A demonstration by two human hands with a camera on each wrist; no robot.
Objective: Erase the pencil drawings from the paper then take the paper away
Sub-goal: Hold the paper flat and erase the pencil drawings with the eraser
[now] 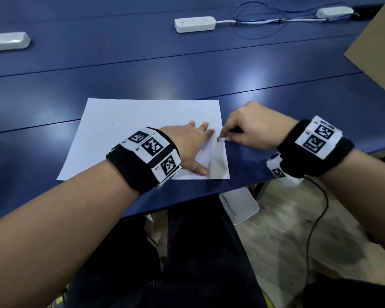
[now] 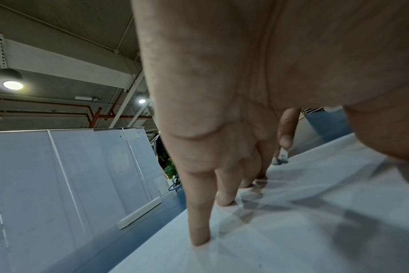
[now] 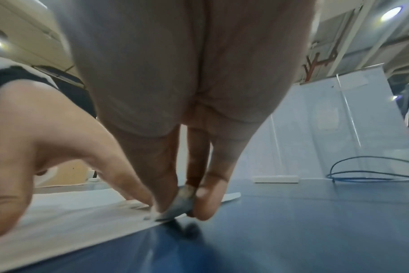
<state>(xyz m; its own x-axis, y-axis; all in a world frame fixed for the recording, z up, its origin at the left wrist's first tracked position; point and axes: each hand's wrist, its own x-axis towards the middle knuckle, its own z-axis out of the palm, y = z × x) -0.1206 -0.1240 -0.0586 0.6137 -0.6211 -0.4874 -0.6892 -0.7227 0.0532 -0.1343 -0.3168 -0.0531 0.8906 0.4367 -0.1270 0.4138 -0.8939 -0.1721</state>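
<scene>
Head view looks down; both wrist views skim the shared paper [image 1: 129, 127].

Office-like workroom: blue tables [image 1: 187, 70], power strips [image 1: 195, 23], whiteboard partitions [image 2: 58, 175].

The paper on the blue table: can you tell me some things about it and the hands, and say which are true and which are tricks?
1. The left hand lies flat on the paper with straight fingers. True.
2. The right hand is empty. False: it pinches a small grey eraser.
3. The eraser touches the paper at its right edge. True.
4. The paper lies on a red table. False: the table is blue.
5. A white power strip lies on the paper. False: it lies on the table farther back, apart from the paper.
</scene>
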